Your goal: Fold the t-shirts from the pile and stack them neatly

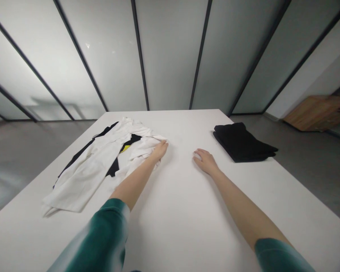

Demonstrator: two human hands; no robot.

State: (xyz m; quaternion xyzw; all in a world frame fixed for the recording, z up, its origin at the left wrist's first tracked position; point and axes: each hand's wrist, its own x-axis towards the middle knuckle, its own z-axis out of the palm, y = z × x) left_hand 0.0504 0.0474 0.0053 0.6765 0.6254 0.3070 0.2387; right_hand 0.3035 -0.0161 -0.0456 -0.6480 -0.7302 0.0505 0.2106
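My left hand (159, 150) is closed on the right-hand edge of a crumpled white garment (86, 166), whose exact kind I cannot make out. One long part of the garment stretches toward the near left of the table, and the rest is bunched up by the hand. Dark cloth (113, 168) with a yellow patch (125, 148) shows through a gap in the white fabric, and more dark cloth sticks out along its left side. Low over the tabletop, my right hand (206, 161) holds nothing; its fingers are slightly curled and apart.
A folded black garment stack (243, 143) lies at the right edge of the white table (172, 226). Frosted glass panels (170, 56) with dark frames stand behind the table. On the floor at the far right is a wooden cabinet (314, 112).
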